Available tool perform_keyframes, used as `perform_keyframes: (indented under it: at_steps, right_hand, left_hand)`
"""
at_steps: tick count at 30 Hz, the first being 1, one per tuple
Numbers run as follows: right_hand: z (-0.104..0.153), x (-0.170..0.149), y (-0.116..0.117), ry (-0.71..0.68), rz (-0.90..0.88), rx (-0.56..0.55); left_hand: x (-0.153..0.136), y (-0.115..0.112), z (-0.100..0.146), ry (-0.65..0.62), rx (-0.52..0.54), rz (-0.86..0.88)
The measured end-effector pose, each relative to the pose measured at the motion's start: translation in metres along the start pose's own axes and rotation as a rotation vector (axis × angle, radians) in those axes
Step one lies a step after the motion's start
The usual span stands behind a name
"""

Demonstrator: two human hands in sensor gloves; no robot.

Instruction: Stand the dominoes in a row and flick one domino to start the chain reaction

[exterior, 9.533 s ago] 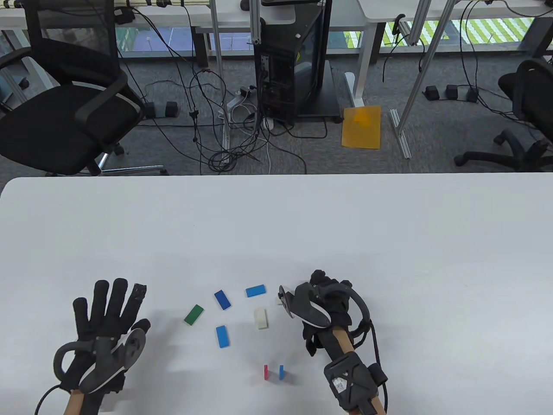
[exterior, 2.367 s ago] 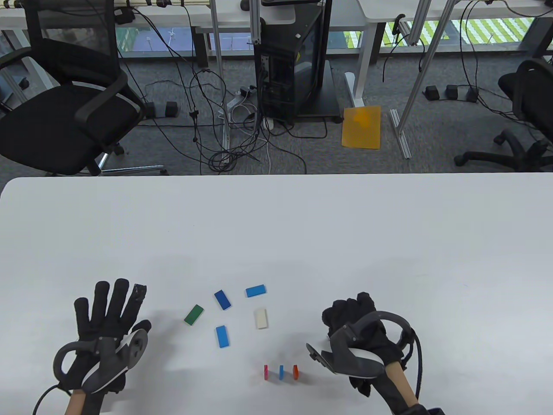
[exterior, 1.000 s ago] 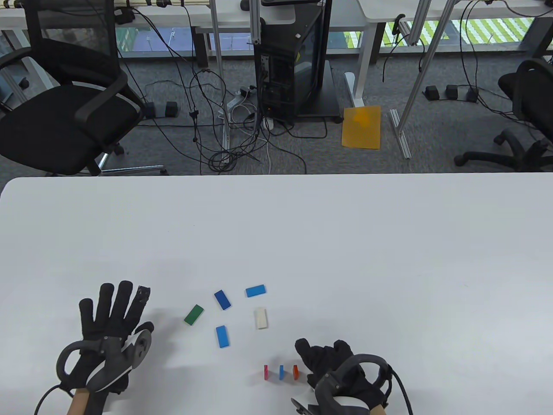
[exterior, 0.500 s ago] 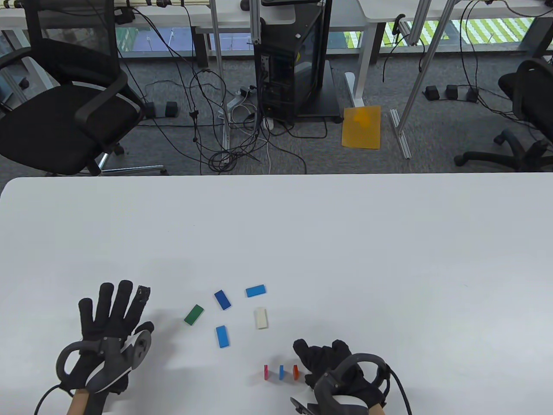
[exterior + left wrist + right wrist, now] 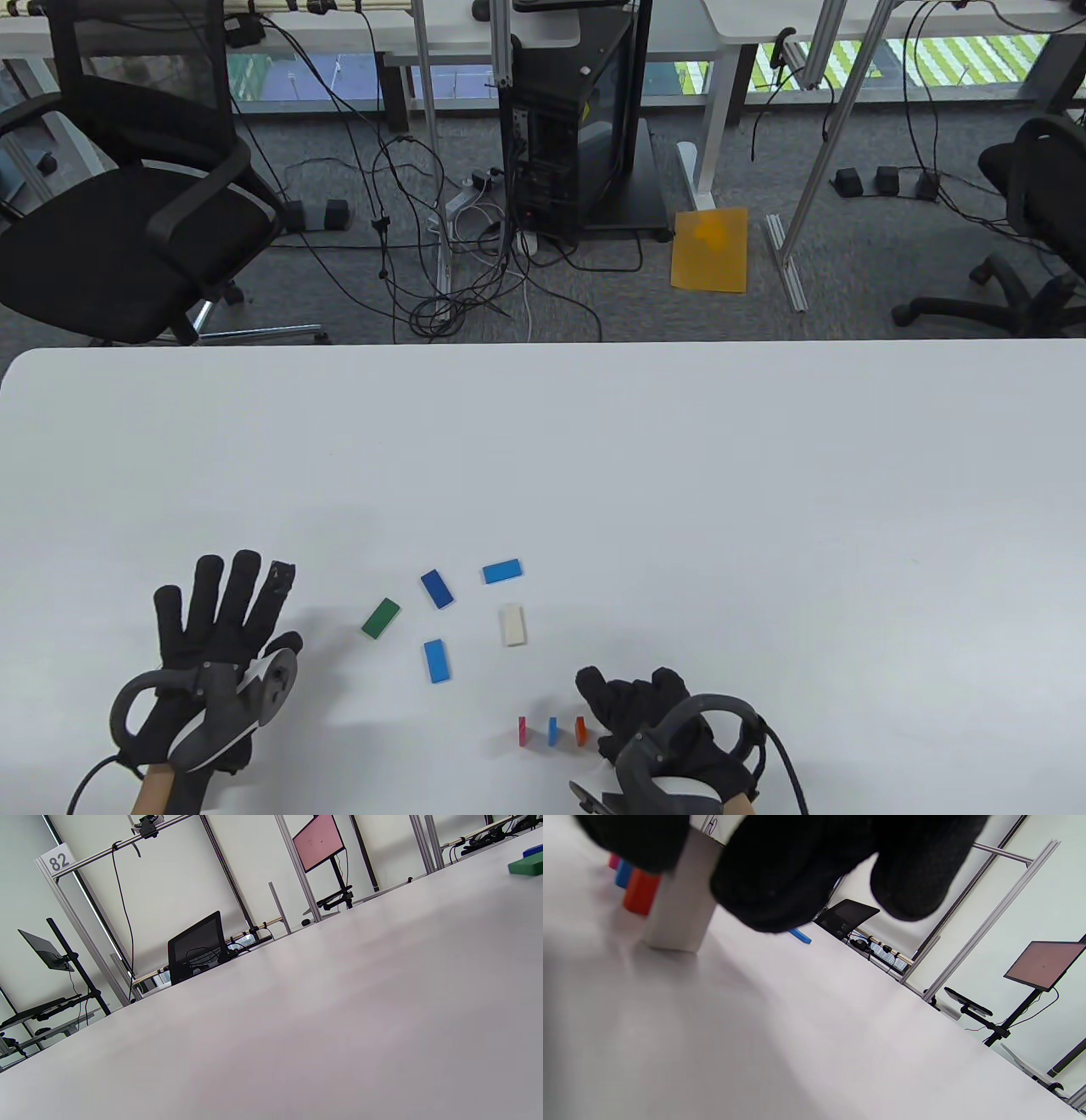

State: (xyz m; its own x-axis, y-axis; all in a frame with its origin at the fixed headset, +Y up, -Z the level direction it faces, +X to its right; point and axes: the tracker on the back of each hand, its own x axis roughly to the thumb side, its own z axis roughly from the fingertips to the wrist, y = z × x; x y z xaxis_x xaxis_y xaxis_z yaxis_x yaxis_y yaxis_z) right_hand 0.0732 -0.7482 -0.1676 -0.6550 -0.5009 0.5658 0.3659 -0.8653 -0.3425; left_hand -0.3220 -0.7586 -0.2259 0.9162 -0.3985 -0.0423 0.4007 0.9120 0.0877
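The right hand (image 5: 649,717) sits low at the near edge of the table (image 5: 764,509), fingers curled. In the right wrist view its fingertips (image 5: 780,878) pinch a white domino (image 5: 681,899) that stands upright on the table, just beside the orange domino (image 5: 581,730). From above, the hand hides this piece.

Next to it runs the row: the orange domino, a blue one (image 5: 552,731) and a pink one (image 5: 523,731), all upright, evenly spaced, apart from one another. Counting the white piece being set, that makes four in line, three of them released.

Farther out lie the pieces not yet stood, all flat and well apart: a second white one (image 5: 512,625), three blue ones (image 5: 437,660) (image 5: 437,588) (image 5: 501,570) and a green one (image 5: 380,617). Five remain.

The left hand (image 5: 216,645) rests flat near the table's left side, fingers spread and straight, holding nothing, well clear of the dominoes.

I judge the task a little under half done: the fourth piece still needs letting go without a wobble, five more need standing, and the flick is yet to come. Nine dominoes show in all: four blue, two white, one each of pink, orange and green.
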Motion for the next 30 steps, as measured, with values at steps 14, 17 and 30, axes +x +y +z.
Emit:
perform_keyframes:
  at_steps: [14, 17, 30]
  right_hand:
    - [0.0001, 0.0007, -0.0013, -0.012, 0.016, 0.023]
    - [0.0001, 0.0007, -0.0013, -0.012, 0.015, 0.026]
    - [0.0012, 0.0008, -0.0006, -0.004, 0.021, 0.03]
  left_hand:
    - [-0.0001, 0.0002, 0.0001, 0.001, 0.003, 0.001]
    - [-0.0002, 0.0001, 0.0001, 0.002, 0.004, 0.002]
    - [-0.0001, 0.0002, 0.0002, 0.001, 0.005, 0.002]
